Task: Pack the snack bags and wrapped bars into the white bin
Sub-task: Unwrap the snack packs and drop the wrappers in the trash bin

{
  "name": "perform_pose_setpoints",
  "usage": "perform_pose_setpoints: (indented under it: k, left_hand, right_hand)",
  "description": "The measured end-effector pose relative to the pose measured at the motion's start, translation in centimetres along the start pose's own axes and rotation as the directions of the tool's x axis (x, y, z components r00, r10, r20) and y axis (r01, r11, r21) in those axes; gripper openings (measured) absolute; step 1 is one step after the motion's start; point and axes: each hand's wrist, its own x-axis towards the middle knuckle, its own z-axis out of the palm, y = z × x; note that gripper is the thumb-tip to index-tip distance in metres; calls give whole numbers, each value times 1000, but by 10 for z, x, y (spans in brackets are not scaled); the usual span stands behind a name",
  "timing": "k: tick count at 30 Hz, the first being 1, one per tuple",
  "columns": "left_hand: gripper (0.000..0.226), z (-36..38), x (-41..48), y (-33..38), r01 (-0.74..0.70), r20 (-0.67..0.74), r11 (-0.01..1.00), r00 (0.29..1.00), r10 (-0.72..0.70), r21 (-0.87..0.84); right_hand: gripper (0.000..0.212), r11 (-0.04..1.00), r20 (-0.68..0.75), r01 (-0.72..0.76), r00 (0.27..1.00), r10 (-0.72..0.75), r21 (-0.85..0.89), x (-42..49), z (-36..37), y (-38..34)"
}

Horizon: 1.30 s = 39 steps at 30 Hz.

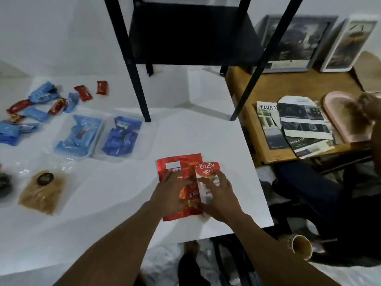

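A shiny red snack bag (185,168) lies flat near the right edge of the white table (115,193). My left hand (169,190) presses on its middle. Beside it lies a red and white Astor pack (207,172), and my right hand (218,195) covers its lower half, fingers curled over it. Two clear bins stand to the left: one with light blue packs (79,135), one with dark blue packs (122,138). Loose blue packs (12,133) and red wrapped bars (83,92) are scattered at the far left. A tan snack bag (42,193) lies at the front left.
A black metal shelf frame (142,89) stands on the table behind the bins. To the right is a wooden side table (268,93) with brochures, a pink tray (342,116) and framed pictures. Another person's hand (367,106) shows at the right edge. A cup (301,246) sits below.
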Motion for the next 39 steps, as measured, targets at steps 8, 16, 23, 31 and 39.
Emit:
perform_pose_setpoints:
  k: [8,16,23,31,39]
  left_hand:
    - [69,28,-1,-6,83,-110,982,992,-65,170]
    - [35,10,-14,-9,160,-292,987,945,-149,14]
    - [65,-35,-49,-21,200,-191,976,965,-180,89]
    - [54,-116,-116,-58,160,-268,975,957,-115,154]
    - [40,-225,-239,-135,292,-497,951,813,-302,-101]
  right_hand:
    - [76,989,-101,92,989,-104,-119,35,-8,23]
    - [71,993,-88,120,989,-121,-18,43,-17,8]
    - [68,986,-61,163,985,-164,-15,47,-36,-44]
    - [67,976,-55,204,976,-209,-76,36,-43,-157]
    - [66,906,-41,411,908,-417,-102,14,-35,-342]
